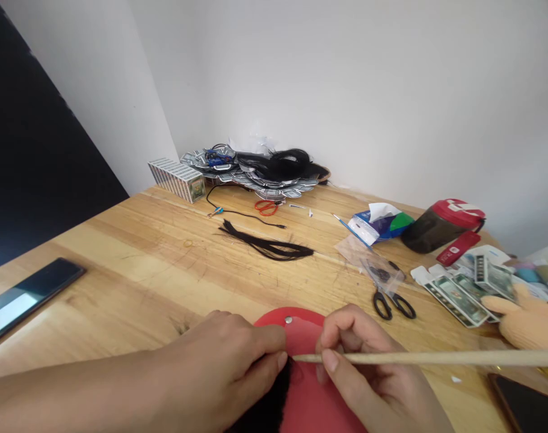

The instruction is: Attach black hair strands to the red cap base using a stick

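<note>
smooth red round pad (301, 343) with a metal stud sits at 6 o'clock on the scratchy wooden bench (133, 264). left hand (228, 367) pinches fuzzy black hair (267, 409) against it, right hand (359, 367) is closed round a thin wooden stick (436, 358). black scissors (391, 300) at 3 o'clock, loose hair strands (269, 243) at 12.

Two bare forearms are showing along the lower edge of the frame. No sleeve, glove, watch, bracelet or ring is appearing on any visible part. The left hand (231, 355), at lower centre, is showing its back, its knuckles and one short, unpainted thumbnail. The right hand (368, 367), at lower centre-right, is showing its curled fingers and a short, unpainted thumbnail. The left forearm is running in from the lower left corner, uncovered along its full visible length.
</note>
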### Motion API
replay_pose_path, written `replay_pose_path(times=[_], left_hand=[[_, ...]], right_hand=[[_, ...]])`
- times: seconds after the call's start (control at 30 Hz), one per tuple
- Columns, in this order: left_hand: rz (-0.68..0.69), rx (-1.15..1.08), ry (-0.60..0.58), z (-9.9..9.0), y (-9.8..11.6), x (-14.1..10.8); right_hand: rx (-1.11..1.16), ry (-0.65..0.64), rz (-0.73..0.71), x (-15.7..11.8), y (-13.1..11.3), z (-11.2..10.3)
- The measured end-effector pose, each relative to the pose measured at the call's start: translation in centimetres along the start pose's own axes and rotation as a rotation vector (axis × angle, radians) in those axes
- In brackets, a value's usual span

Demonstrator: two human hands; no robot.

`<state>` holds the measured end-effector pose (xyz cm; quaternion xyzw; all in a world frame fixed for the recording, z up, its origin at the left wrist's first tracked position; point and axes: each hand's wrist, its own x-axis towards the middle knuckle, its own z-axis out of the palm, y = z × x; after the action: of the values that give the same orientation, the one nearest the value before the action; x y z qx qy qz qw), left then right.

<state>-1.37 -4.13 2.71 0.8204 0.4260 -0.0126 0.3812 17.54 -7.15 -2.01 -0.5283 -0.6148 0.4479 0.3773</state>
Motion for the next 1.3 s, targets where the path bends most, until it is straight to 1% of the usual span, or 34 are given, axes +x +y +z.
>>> replay_pose_path(times=[0.07, 0.17, 0.27, 0.37, 0.47, 0.57, 0.73, 0.9, 0.93, 1.0, 1.1, 1.17, 1.23, 1.3], left_hand=[[-0.020, 0.008, -0.011, -0.1, 0.1, 0.1], [-0.012, 0.034, -0.027, -0.1, 0.2, 0.1], [0.027, 0.054, -0.002, 0.1, 0.0, 0.1], [0.062, 0.091, 0.040, 0.4, -0.2, 0.0], [0.060, 0.157, 0.040, 0.6, -0.2, 0.1], [0.034, 0.193, 0.027, 0.6, -0.1, 0.2], [0.035, 0.160, 0.025, 0.6, 0.0, -0.2], [0.069, 0.158, 0.022, 0.8, -0.4, -0.9], [0.092, 0.184, 0.029, 0.9, -0.7, -1.1], [0.172, 0.266, 0.086, 1.3, -1.4, -1.5], [0.322, 0.366, 0.252, 2.4, -3.1, -2.1], [0.395, 0.366, 0.346, 3.0, -4.1, -2.5], [0.450, 0.313, 0.360, 3.2, -4.7, -2.7], [0.494, 0.196, 0.309, 2.9, -4.8, -2.7]], right_hand=[[-0.006, -0.016, 0.007, 0.0, 0.1, -0.1], [-0.006, -0.037, 0.023, -0.1, 0.2, -0.1], [0.024, -0.028, 0.036, -0.1, -0.1, -0.1], [0.061, -0.036, 0.080, 0.0, -0.6, -0.1], [0.098, -0.086, 0.127, 0.2, -1.1, -0.3], [0.131, -0.127, 0.132, 0.4, -1.3, -0.6], [0.141, -0.085, 0.117, 0.5, -1.4, -0.6], [0.150, -0.104, 0.119, 0.2, -1.1, -0.8], [0.161, -0.113, 0.126, 0.1, -1.0, -0.9], [0.186, -0.120, 0.138, 0.1, -1.0, -1.0], [0.203, -0.106, 0.150, 0.2, -1.1, -0.9], [0.210, -0.102, 0.159, 0.3, -1.1, -0.8], [0.215, -0.098, 0.165, 0.4, -0.9, -0.7], [0.210, -0.093, 0.174, 0.4, -0.8, -0.7]])
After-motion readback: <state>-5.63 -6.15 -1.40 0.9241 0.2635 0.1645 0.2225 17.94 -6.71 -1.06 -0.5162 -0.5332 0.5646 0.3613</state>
